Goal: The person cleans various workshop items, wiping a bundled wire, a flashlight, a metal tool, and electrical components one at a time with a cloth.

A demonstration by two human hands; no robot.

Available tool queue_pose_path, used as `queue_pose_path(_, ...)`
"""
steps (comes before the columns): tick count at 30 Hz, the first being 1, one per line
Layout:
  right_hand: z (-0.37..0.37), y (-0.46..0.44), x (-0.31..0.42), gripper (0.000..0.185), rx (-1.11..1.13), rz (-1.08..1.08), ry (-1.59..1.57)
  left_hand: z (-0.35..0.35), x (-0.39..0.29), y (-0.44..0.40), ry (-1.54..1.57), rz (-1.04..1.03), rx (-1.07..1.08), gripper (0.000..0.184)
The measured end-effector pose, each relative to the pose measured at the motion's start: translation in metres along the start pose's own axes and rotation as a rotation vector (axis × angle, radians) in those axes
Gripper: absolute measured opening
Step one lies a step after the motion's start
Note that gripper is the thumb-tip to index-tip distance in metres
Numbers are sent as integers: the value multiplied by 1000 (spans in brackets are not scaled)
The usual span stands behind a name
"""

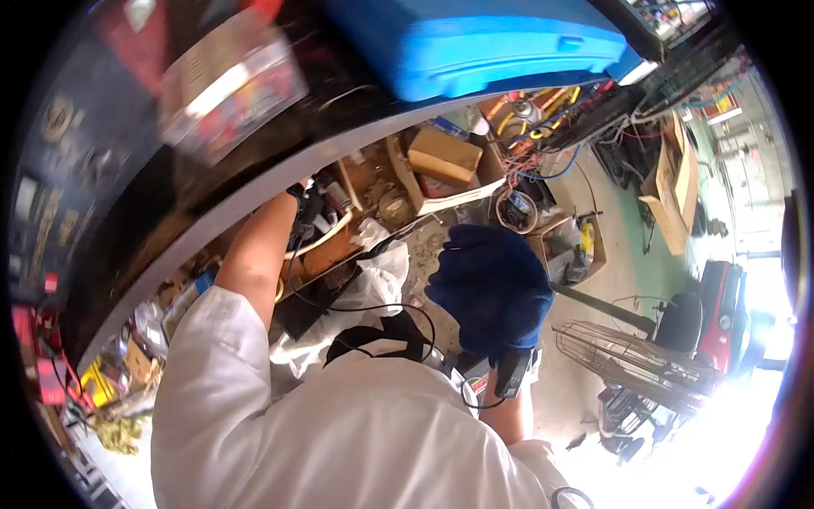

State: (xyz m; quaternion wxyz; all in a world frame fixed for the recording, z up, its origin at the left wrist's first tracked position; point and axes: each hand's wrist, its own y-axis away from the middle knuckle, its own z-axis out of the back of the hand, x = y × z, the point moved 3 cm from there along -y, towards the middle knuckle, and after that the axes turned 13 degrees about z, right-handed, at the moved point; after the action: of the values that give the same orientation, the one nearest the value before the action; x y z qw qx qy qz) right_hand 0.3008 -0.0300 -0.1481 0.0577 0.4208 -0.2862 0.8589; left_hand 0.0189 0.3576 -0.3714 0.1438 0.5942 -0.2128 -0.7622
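My left hand (303, 188) reaches under the edge of the dark table, among a curved pale bin (343, 225) and dark items in it. The table edge and the black things around the wrist hide most of its fingers. My right hand is raised in front of my chest, covered by dark blue fabric (492, 288) that looks like a knitted glove. The fabric has a bumpy left edge, and the fingers under it cannot be made out. A black box-like device (513, 373) sits at the right wrist, with a black cable (432, 327) looping near it.
On the table stand a blue plastic case (509, 47) and a clear box of small parts (233, 89). Below it are a cardboard box (445, 157), a round bucket (515, 210) and white plastic bags (381, 276). A wire rack (632, 360) stands to the right.
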Motion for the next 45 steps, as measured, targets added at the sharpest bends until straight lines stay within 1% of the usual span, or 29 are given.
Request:
queue_pose_path(5,13,1,-18,22,-19,-87,32,-14,-10,-64,-290,-34,-133,41)
queue_pose_path(10,12,-1,-30,22,-4,-123,45,-21,-3,-98,-563,-22,-264,43)
queue_pose_path(14,3,-9,-38,21,14,-120,34,-25,7,-107,-736,-12,-330,45)
queue_pose_path(20,-2,-3,-37,21,16,-113,27,-31,7,-97,-894,-72,-409,47)
queue_pose_path(23,-3,1,-34,21,22,-105,15,-38,-1,-50,-866,-318,-497,48)
queue_pose_path(24,-5,0,-33,21,25,-94,5,-39,-5,-20,-744,-504,-493,49)
queue_pose_path(25,-9,-3,-31,21,32,-77,-9,-41,-6,16,-594,-690,-453,49)
queue_pose_path(26,-13,-6,-30,20,43,-55,-30,-37,-5,54,-451,-874,-382,45)
queue_pose_path(28,-27,-18,-26,20,78,-2,-67,-26,20,114,-423,-682,-332,38)
queue_pose_path(30,-45,-29,-20,20,118,57,-118,-13,42,185,-414,-556,-295,37)
queue_pose_path(32,-61,-38,-10,21,151,134,-131,5,76,239,-458,-572,-356,35)
queue_pose_path(34,-76,-41,4,22,203,226,-130,35,103,283,-395,-387,-387,34)
queue_pose_path(35,-84,-42,11,23,231,272,-136,56,119,296,-387,-331,-400,34)
queue_pose_path(37,-107,-46,29,25,286,376,-159,104,145,319,-451,-264,-639,35)
queue_pose_path(40,-133,-47,54,27,351,518,-148,174,179,347,-516,-142,-920,37)
queue_pose_path(41,-144,-47,61,28,369,572,-136,198,196,355,-552,-129,-971,39)
queue_pose_path(42,-155,-44,67,29,387,623,-119,220,224,355,-518,-55,-1008,41)
queue_pose_path(43,-166,-43,74,30,400,680,-100,243,252,356,-472,-31,-1020,44)
queue_pose_path(45,-189,-39,83,32,427,777,-49,264,268,357,-389,-15,-1029,48)
